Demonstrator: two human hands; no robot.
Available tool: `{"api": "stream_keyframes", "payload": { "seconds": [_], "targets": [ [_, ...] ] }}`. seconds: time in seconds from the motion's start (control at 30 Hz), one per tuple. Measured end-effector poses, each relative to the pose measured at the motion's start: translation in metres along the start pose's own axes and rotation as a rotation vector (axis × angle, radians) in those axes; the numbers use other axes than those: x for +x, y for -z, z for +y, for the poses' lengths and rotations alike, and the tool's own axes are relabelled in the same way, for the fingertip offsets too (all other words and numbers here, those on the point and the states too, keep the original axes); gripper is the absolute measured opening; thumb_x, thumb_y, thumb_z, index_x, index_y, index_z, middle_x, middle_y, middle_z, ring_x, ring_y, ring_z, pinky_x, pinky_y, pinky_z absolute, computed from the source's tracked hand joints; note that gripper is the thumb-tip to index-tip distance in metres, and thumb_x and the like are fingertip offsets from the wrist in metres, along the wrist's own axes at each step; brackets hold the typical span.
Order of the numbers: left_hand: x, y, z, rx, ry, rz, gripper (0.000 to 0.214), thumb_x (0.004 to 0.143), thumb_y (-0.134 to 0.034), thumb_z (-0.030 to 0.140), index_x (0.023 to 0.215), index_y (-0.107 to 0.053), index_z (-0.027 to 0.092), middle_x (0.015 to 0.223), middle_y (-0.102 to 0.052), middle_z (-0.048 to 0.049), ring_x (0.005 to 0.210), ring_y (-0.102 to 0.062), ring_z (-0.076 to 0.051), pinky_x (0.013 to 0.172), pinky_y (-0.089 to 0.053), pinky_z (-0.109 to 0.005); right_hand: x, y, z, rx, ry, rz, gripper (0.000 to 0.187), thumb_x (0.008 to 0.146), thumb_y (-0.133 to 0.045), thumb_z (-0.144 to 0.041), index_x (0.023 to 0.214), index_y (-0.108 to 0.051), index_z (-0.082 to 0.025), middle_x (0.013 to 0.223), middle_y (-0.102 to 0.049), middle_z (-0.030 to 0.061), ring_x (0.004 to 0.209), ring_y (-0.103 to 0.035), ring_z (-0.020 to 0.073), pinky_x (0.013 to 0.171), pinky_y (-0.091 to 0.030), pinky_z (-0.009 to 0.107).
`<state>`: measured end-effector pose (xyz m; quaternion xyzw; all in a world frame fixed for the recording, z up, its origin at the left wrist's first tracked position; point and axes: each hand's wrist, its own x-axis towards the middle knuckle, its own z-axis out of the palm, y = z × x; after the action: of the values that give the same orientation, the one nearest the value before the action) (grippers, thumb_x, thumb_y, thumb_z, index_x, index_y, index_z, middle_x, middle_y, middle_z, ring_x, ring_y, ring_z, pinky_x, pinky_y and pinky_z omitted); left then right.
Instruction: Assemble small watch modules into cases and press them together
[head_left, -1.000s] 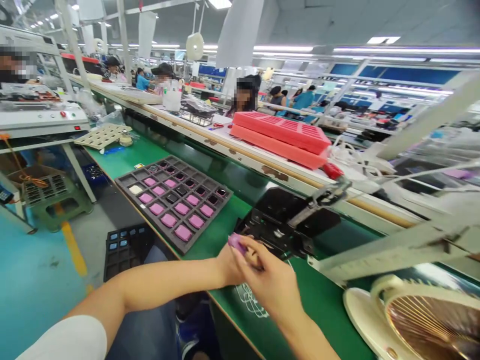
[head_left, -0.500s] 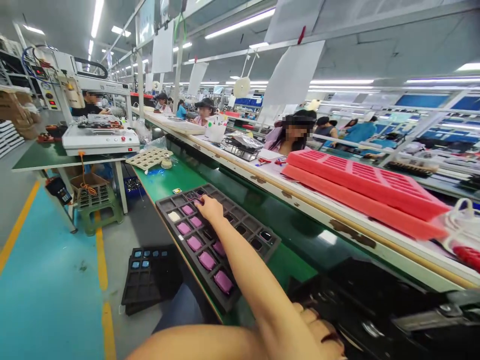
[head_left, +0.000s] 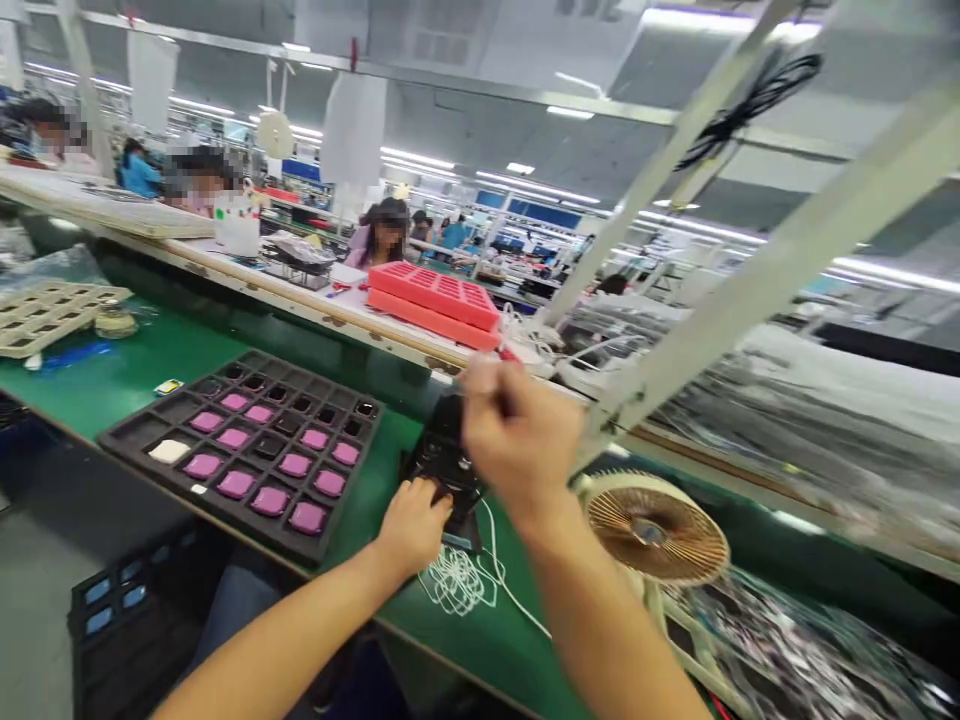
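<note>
The curled right hand (head_left: 521, 435) sits higher than the left hand (head_left: 411, 528).

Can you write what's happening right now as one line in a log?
left hand: against black fixture | right hand: raised over fixture, blurred | beside: black tray of pink pieces

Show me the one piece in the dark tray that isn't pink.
The cream piece near the left end of the dark tray; the other pieces are pink.

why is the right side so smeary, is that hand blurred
In the head view, the right hand is motion-blurred, while the left hand looks sharper; the shiny sheeting at right is smeared too, and the wide lens tilts and bows the bench edge.
</note>
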<state>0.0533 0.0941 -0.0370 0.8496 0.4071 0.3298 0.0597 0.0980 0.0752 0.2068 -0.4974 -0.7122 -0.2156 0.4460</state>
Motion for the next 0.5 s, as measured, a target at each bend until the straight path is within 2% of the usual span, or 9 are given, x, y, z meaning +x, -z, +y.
{"api": "stream_keyframes", "payload": {
  "seconds": [0.03,0.07,0.1,0.17,0.23,0.3,0.37,0.43,0.5],
  "targets": [
    [0.000,0.000,-0.001,-0.009,-0.007,0.006,0.027,0.104,-0.066,0.030,0.129,-0.069,0.018,0.128,-0.070,-0.0116,0.114,-0.068,-0.028,0.097,-0.060,-0.050,0.010,0.019,0.024,-0.082,-0.058,0.154,0.048,0.110,-0.045,-0.049,0.075,-0.066,-0.023,0.064,-0.064,0.0044,0.061,-0.058,0.0195,0.063,-0.040,0.032],
    [-0.002,0.001,-0.002,-0.015,-0.007,0.014,0.026,0.105,-0.062,0.026,0.128,-0.070,0.018,0.127,-0.070,-0.0129,0.116,-0.068,-0.029,0.098,-0.060,-0.051,0.022,0.031,0.049,-0.143,-0.129,0.212,0.045,0.108,-0.049,-0.049,0.076,-0.068,-0.022,0.066,-0.065,0.0058,0.065,-0.060,0.0218,0.066,-0.042,0.033],
    [-0.005,0.003,-0.003,-0.021,-0.001,0.025,0.027,0.106,-0.058,0.022,0.128,-0.071,0.018,0.128,-0.070,-0.0145,0.118,-0.067,-0.030,0.099,-0.059,-0.052,0.035,0.036,0.072,-0.162,-0.208,0.174,0.044,0.107,-0.051,-0.048,0.078,-0.069,-0.021,0.069,-0.066,0.0073,0.069,-0.062,0.0240,0.069,-0.045,0.035],
    [-0.016,0.008,-0.004,-0.036,0.015,0.050,0.030,0.107,-0.052,0.020,0.129,-0.073,0.018,0.134,-0.068,-0.0168,0.124,-0.065,-0.031,0.103,-0.059,-0.053,0.056,0.030,0.110,-0.079,-0.355,-0.093,0.047,0.105,-0.053,-0.051,0.077,-0.071,-0.018,0.068,-0.066,0.0089,0.069,-0.063,0.0254,0.072,-0.049,0.037],
    [-0.031,0.015,-0.003,-0.050,0.033,0.078,0.032,0.107,-0.051,0.019,0.130,-0.073,0.019,0.139,-0.067,-0.0160,0.131,-0.064,-0.031,0.108,-0.058,-0.052,0.067,0.014,0.132,0.053,-0.415,-0.349,0.050,0.101,-0.059,-0.056,0.076,-0.073,-0.015,0.060,-0.062,0.0064,0.062,-0.060,0.0228,0.068,-0.050,0.035],
    [-0.050,0.024,-0.002,-0.062,0.052,0.110,0.032,0.107,-0.052,0.019,0.129,-0.074,0.020,0.141,-0.067,-0.0147,0.134,-0.063,-0.031,0.111,-0.058,-0.052,0.065,0.001,0.138,0.150,-0.398,-0.441,0.048,0.098,-0.064,-0.057,0.089,-0.077,-0.012,0.059,-0.061,0.0034,0.059,-0.060,0.0204,0.065,-0.051,0.033],
    [-0.073,0.035,0.000,-0.073,0.069,0.134,0.031,0.106,-0.054,0.019,0.129,-0.074,0.022,0.140,-0.069,-0.0132,0.134,-0.064,-0.030,0.111,-0.058,-0.052,0.047,-0.002,0.134,0.229,-0.324,-0.365,0.048,0.099,-0.063,-0.051,0.121,-0.073,-0.010,0.074,-0.069,0.0044,0.068,-0.065,0.0204,0.068,-0.053,0.031],
    [-0.097,0.051,0.001,-0.099,0.074,0.156,0.031,0.106,-0.055,0.020,0.130,-0.074,0.024,0.139,-0.070,-0.0117,0.134,-0.064,-0.029,0.113,-0.058,-0.051,0.017,0.002,0.125,0.299,-0.191,-0.205,0.059,0.101,-0.062,-0.044,0.150,-0.055,-0.013,0.099,-0.075,0.0079,0.082,-0.069,0.0205,0.073,-0.056,0.032],
    [-0.120,0.069,0.001,-0.149,0.074,0.186,0.032,0.106,-0.056,0.019,0.132,-0.072,0.025,0.138,-0.071,-0.0108,0.134,-0.064,-0.028,0.114,-0.057,-0.050,-0.021,0.009,0.116,0.354,-0.053,-0.046,0.062,0.102,-0.064,-0.040,0.157,-0.045,-0.019,0.113,-0.075,0.0096,0.087,-0.070,0.0194,0.070,-0.057,0.029]
  ]
}}
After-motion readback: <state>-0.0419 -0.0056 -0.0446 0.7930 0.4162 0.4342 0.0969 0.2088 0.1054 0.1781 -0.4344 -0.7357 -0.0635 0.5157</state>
